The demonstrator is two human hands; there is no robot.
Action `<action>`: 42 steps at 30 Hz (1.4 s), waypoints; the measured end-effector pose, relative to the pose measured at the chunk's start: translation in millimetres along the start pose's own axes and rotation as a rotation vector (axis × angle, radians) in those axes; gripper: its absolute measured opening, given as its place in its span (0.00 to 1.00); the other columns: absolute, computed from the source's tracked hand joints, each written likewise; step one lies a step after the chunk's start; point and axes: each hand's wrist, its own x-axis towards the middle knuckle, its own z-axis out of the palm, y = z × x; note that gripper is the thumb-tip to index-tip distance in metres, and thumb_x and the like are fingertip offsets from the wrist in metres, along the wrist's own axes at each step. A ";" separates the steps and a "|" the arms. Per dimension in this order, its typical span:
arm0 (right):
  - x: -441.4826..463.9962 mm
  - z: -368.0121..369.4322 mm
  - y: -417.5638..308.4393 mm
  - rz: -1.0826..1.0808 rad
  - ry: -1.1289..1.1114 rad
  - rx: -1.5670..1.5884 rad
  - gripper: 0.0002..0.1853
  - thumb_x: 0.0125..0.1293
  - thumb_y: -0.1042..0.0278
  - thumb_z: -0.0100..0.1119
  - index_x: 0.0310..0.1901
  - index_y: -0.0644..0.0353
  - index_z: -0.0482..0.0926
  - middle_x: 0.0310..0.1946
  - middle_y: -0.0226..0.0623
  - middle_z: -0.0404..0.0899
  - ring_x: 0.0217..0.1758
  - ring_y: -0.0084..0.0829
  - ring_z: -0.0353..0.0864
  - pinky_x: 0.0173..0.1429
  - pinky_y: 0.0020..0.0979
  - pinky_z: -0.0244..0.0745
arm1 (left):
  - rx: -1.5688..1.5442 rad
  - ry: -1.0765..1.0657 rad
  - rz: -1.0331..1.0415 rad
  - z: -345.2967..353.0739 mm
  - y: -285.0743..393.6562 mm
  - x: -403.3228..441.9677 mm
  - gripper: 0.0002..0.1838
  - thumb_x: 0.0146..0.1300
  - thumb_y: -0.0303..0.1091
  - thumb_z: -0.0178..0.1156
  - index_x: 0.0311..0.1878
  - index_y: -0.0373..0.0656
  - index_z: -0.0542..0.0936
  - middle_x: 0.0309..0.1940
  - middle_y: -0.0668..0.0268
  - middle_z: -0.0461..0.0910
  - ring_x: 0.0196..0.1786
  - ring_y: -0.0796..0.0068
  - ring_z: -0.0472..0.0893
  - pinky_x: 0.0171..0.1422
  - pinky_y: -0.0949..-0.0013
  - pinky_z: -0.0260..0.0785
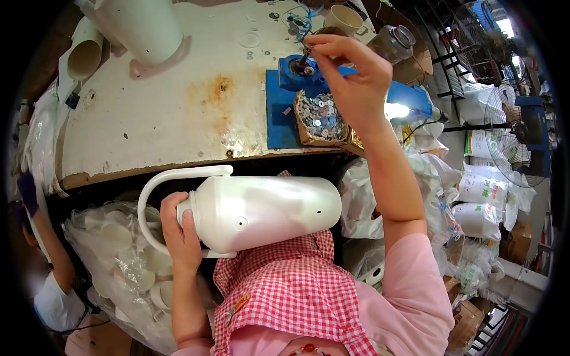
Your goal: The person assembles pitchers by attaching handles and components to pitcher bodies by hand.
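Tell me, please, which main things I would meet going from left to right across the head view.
Co-worker's purple glove, the person's left hand, white jug body, the person's right hand, printed white sacks.

With left hand [181, 231] around neck of white loop-handle jug [273, 210], right hand [359, 71] over blue machine [419, 101] near metal washers [320, 117]

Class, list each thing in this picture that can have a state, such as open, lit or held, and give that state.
Flask: held on its side
Handle: looped past the flask's neck end
Left hand: closed on the neck end
Right hand: fingertips pinched; contents too small to tell
Box: open, holding washers
Lamp: lit
Fan: running or stopped, cannot tell
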 end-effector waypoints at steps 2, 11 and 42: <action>3.0 -4.0 1.1 -0.039 -0.045 -0.085 0.05 0.61 0.86 0.65 0.37 0.66 0.83 0.42 0.38 0.89 0.38 0.23 0.86 0.40 0.22 0.80 | 0.009 0.006 0.007 -0.8 0.6 -0.1 0.15 0.71 0.33 0.49 0.56 0.35 0.74 0.53 0.52 0.75 0.56 0.53 0.75 0.66 0.57 0.64; -1.0 -15.7 -7.7 -0.332 -0.071 -0.346 0.07 0.57 0.76 0.69 0.35 0.59 0.80 0.39 0.34 0.88 0.33 0.35 0.85 0.35 0.32 0.79 | 0.067 -0.122 -0.063 -23.1 18.4 15.1 0.12 0.72 0.29 0.48 0.52 0.35 0.75 0.49 0.54 0.75 0.53 0.55 0.75 0.63 0.59 0.65; -45.2 -112.3 10.4 0.692 0.193 0.525 0.28 0.64 0.63 0.72 0.60 0.71 0.75 0.52 0.40 0.83 0.53 0.28 0.82 0.61 0.30 0.75 | -0.340 -0.058 0.006 39.6 80.0 216.3 0.22 0.79 0.46 0.41 0.58 0.42 0.78 0.45 0.66 0.80 0.48 0.77 0.78 0.52 0.69 0.71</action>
